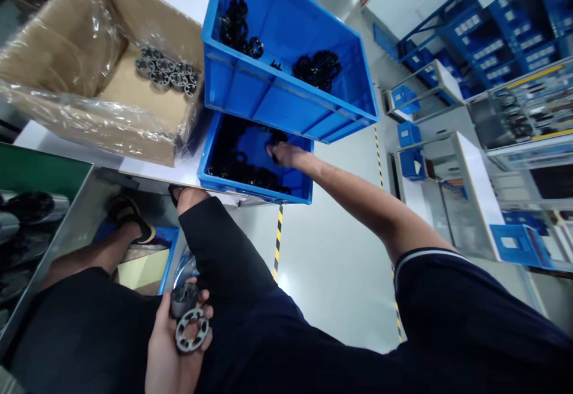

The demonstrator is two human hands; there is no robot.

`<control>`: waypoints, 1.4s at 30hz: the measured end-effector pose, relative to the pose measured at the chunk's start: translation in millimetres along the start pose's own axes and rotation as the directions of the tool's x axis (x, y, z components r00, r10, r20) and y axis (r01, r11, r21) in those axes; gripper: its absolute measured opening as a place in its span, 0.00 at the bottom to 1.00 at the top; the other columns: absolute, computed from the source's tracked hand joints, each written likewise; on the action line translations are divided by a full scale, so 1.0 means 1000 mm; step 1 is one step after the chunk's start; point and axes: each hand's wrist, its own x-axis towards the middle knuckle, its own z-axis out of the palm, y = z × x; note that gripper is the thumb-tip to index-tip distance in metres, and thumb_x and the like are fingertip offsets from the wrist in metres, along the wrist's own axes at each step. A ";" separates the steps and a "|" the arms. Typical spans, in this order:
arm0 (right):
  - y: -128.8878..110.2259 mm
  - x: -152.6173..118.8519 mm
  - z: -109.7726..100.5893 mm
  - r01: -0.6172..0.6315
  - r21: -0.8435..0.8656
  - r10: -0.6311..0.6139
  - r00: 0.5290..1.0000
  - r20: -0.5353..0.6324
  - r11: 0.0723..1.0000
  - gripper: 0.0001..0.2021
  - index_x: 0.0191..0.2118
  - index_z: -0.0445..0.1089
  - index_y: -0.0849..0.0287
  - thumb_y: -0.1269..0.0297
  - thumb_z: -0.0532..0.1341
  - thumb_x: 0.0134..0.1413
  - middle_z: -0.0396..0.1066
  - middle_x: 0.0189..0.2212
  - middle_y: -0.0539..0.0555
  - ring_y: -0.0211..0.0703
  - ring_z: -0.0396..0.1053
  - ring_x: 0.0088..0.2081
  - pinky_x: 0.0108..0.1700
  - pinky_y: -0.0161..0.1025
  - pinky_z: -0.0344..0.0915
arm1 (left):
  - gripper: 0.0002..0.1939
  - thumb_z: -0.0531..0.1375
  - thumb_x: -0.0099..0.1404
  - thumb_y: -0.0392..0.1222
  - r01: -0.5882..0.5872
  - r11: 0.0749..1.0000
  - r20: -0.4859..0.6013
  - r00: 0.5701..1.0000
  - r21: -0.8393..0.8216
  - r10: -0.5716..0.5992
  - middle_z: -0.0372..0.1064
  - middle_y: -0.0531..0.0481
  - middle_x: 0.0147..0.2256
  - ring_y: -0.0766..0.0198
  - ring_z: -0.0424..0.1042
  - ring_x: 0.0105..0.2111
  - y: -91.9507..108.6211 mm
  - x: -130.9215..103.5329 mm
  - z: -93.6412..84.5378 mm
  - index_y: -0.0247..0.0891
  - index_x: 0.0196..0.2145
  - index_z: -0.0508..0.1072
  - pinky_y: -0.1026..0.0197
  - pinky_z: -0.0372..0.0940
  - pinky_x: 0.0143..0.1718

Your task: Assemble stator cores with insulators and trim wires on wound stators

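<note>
While the lower blue bin (255,193) is serving as landmark, the right hand (289,155) is reaching inside it, near its far right side. Its fingers are curling at a black piece (278,137); whether they are gripping it, cannot tell. More black parts (255,176), dark and irregular in outline, are lying along the near side within the bin.

Nearer the wearer and to the left of the lower bin, outside it, the left hand (170,346) is holding two pieces, palm turned up. Its fingers are curling around a dark grey cylinder (182,301) and a paler grey ring (180,329). The ring is round and flat-faced, with notches around a wide central opening; its finish is looking like matte metal.

Left of the lower bin, a brown cardboard box (80,42) is resting on the white desk (49,137). Clear, crinkled plastic (105,107) is draping over its walls and catching light. Grey notched rings (168,77) are sitting clustered inside.

Just beyond the lower bin, a larger blue bin (290,104) with smooth, ribbed plastic walls is holding glossy black parts (317,70) in separate heaps. Right of the lower bin, the pale floor (326,251) is reflecting light.
</note>
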 end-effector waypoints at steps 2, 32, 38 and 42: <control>0.001 0.010 0.005 0.042 0.029 -0.042 0.999 0.011 0.999 0.20 0.65 0.81 0.59 0.52 0.75 0.80 0.82 0.64 0.61 0.55 0.83 0.62 0.66 0.58 0.84 | 0.19 0.67 0.74 0.55 -0.005 1.000 0.027 1.000 -0.023 0.006 0.73 0.51 0.34 0.60 0.72 0.25 0.001 0.003 -0.002 0.40 0.55 0.81 0.65 0.62 0.18; -0.178 -0.267 0.039 0.915 0.352 -0.452 0.403 -0.796 0.195 0.09 0.59 0.84 0.52 0.58 0.73 0.80 0.87 0.49 0.54 0.46 0.84 0.47 0.54 0.47 0.84 | 0.29 0.78 0.71 0.74 -0.739 0.643 0.441 0.518 -0.202 0.733 0.77 0.48 0.31 0.59 0.71 0.21 -0.003 -0.095 -0.043 0.48 0.51 0.83 0.56 0.68 0.24; -0.235 -0.334 0.042 0.968 0.249 -0.544 0.220 -0.810 0.021 0.12 0.57 0.85 0.48 0.71 0.68 0.80 0.83 0.46 0.54 0.48 0.83 0.47 0.51 0.48 0.89 | 0.31 0.59 0.87 0.73 -0.856 0.434 0.394 0.309 -0.280 0.866 0.78 0.49 0.33 0.59 0.77 0.22 -0.034 -0.120 -0.060 0.48 0.67 0.82 0.60 0.70 0.20; -0.244 -0.336 0.046 0.965 0.255 -0.566 0.179 -0.804 -0.056 0.07 0.56 0.86 0.52 0.66 0.70 0.82 0.82 0.47 0.55 0.48 0.83 0.47 0.49 0.47 0.89 | 0.26 0.57 0.90 0.67 -0.885 0.335 0.399 0.193 -0.324 0.896 0.78 0.51 0.33 0.59 0.79 0.24 -0.045 -0.128 -0.070 0.47 0.67 0.80 0.60 0.74 0.25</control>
